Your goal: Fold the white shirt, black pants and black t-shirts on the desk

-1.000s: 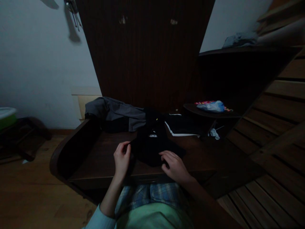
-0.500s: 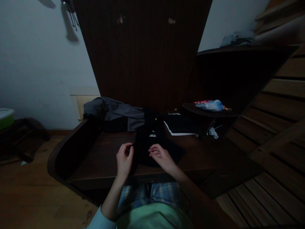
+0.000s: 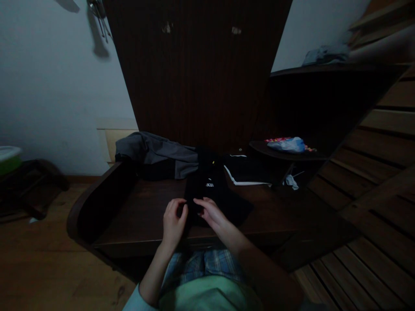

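A black garment point(image 3: 223, 203) with white lettering and a small white mark lies on the dark wooden bench top, its outline hard to make out in the dim light. At its left edge my left hand point(image 3: 173, 220) has thumb and forefinger pinched on the black cloth. My right hand point(image 3: 210, 214) comes in just beside it, fingers curled and pinching the same garment; the fingertips of the two hands are close together. The exact fold between them is lost in the dark fabric.
Behind lies a crumpled grey and black garment point(image 3: 155, 151). To its right is a folded black garment with white trim point(image 3: 248, 170). A plastic bag point(image 3: 290, 145) sits on the corner shelf point(image 3: 259, 147). The bench's raised left side point(image 3: 87, 207) curves up.
My right hand has moved left across the black garment, close to my left hand. My left hand has shifted slightly right, still pinching. The whole view has moved a little.
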`<state>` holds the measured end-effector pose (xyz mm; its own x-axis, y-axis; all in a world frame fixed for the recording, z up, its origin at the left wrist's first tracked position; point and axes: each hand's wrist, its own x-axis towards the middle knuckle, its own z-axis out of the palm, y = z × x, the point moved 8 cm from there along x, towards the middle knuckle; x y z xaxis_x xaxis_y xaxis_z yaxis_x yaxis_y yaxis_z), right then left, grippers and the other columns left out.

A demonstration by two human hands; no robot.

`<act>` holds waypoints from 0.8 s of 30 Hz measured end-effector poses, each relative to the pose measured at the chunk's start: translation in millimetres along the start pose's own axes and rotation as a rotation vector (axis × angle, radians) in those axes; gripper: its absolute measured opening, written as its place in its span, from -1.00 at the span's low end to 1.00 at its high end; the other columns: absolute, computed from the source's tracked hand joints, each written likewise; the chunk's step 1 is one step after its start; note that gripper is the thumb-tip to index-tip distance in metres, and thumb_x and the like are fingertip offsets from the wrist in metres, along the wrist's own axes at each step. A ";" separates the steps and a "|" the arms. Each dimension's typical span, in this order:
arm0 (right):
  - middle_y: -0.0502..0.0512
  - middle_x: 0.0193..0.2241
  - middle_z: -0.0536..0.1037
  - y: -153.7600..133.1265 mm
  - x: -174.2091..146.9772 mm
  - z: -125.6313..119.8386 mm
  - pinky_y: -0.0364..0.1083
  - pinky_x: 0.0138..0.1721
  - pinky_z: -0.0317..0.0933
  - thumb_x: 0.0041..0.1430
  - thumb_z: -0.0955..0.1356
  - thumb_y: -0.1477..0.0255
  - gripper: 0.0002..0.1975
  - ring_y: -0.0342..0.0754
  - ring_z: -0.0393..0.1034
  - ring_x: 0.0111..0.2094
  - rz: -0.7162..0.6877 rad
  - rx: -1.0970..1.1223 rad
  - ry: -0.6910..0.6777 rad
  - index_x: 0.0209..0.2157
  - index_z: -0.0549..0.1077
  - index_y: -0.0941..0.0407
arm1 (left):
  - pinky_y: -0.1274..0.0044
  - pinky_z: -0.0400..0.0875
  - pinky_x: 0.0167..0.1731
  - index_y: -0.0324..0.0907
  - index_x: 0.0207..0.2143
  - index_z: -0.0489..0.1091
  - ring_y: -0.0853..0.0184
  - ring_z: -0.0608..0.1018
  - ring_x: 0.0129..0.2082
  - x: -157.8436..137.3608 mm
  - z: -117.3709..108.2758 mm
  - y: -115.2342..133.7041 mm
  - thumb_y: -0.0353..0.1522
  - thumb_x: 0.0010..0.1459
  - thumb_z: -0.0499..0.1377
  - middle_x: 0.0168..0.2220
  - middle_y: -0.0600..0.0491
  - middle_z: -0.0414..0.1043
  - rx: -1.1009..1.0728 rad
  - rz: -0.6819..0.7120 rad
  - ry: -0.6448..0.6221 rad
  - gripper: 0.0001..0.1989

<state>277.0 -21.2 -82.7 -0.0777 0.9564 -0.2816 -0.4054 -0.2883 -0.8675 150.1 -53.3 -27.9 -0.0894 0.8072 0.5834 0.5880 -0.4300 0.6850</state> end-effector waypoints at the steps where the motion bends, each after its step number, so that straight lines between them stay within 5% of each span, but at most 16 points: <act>1: -0.01 -0.43 0.46 -1.1 0.2 -3.3 -0.19 -0.49 0.24 -0.18 0.38 0.46 -0.74 -0.11 0.40 -0.40 -0.020 -0.020 0.017 -0.37 0.28 0.10 | 0.43 0.34 -0.26 -0.16 -0.33 0.31 0.27 0.43 -0.29 -1.2 2.4 1.5 -0.37 0.06 0.04 -0.35 0.03 0.37 0.021 0.021 -0.025 -0.88; 9: -0.15 -0.54 0.36 -13.7 -0.2 -27.6 -0.22 -0.65 0.13 -0.25 0.39 0.38 -0.31 -0.21 0.24 -0.64 -0.271 -0.314 0.064 -0.02 0.09 0.08 | 0.38 0.33 -0.17 -0.14 -0.16 0.30 0.22 0.38 -0.16 -5.6 16.1 -4.0 -0.63 -0.13 -0.01 -0.19 -0.01 0.34 0.205 0.049 -0.195 -0.55; 16: -0.14 -0.70 0.21 -23.9 -14.2 -41.3 -0.22 -0.61 0.02 -0.06 0.26 0.42 -0.90 -0.22 0.15 -0.66 -0.497 -0.917 0.096 -0.45 0.39 0.09 | 0.40 0.31 -0.16 -0.11 -0.30 0.40 0.23 0.41 -0.18 -11.5 20.1 -2.3 -0.65 -0.10 -0.03 -0.20 0.03 0.42 0.248 0.109 -0.308 -0.60; 24: -0.10 -0.73 0.30 -26.1 -21.4 -36.5 -0.21 -0.57 0.01 -0.07 0.27 0.51 -0.88 -0.20 0.20 -0.65 -0.556 -1.154 0.132 -0.58 0.41 0.09 | 0.44 0.33 -0.24 -0.13 -0.37 0.36 0.25 0.42 -0.26 -14.8 9.8 -15.0 -0.56 -0.06 0.06 -0.30 0.04 0.41 0.257 0.046 -0.298 -0.78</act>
<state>322.5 -35.9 -69.0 -0.0360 0.9677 0.2497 0.6692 0.2089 -0.7131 150.5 -54.9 -51.0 0.1562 0.8878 0.4329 0.7716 -0.3833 0.5076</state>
